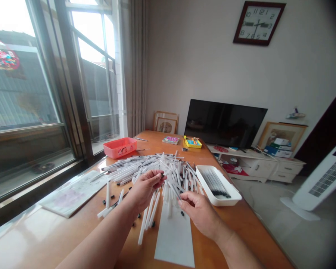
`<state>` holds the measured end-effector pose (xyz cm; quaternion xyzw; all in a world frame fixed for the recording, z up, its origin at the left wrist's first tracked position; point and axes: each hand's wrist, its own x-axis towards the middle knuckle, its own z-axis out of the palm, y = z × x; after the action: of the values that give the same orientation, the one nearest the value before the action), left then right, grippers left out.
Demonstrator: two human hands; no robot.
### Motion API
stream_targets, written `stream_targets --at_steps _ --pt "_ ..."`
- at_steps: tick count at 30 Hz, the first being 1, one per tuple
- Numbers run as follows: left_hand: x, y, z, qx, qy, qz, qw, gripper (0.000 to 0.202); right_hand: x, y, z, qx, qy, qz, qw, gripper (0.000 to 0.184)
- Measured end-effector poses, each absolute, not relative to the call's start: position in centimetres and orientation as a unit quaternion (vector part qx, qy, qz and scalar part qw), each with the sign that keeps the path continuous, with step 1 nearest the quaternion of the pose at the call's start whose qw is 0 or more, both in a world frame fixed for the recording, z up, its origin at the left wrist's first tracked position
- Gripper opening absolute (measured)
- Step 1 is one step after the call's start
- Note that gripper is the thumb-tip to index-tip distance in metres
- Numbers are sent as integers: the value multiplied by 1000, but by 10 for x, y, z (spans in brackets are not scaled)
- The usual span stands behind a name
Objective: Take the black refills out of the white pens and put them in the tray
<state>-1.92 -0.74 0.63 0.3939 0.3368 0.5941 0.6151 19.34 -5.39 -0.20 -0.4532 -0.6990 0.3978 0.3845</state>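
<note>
My left hand (149, 187) is closed, its thumb and fingers pinching a small black cap (162, 175) above the pile. In my right hand (199, 211) a clear plastic pen tube (174, 189) slants up and to the left, gripped near its lower end. Beneath and beyond both hands spreads a big heap of whitish pen tubes (137, 164), with dark thin pieces mixed in. A white sheet (174, 239) lies under the near part of the heap. To the right, a white tray (233, 198) holds a row of clear pens (212, 179) with black ends.
A red plastic basket (120, 148) stands at the far left of the wooden table (257, 239). Left of the heap lies a large booklet (72, 196). Several loose black caps (182, 213) are scattered about. A yellow box (193, 143) and a colourful booklet (170, 140) sit at the far end.
</note>
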Motion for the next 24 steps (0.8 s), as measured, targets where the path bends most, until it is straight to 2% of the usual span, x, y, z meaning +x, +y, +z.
stream_targets --at_steps 5,24 --pt "-20 -6 8 379 317 591 638 28 194 -53 -6 -457 -709 376 384 20" --pt "-18 -10 12 441 335 561 615 25 196 -52 -10 -461 -714 361 385 17"
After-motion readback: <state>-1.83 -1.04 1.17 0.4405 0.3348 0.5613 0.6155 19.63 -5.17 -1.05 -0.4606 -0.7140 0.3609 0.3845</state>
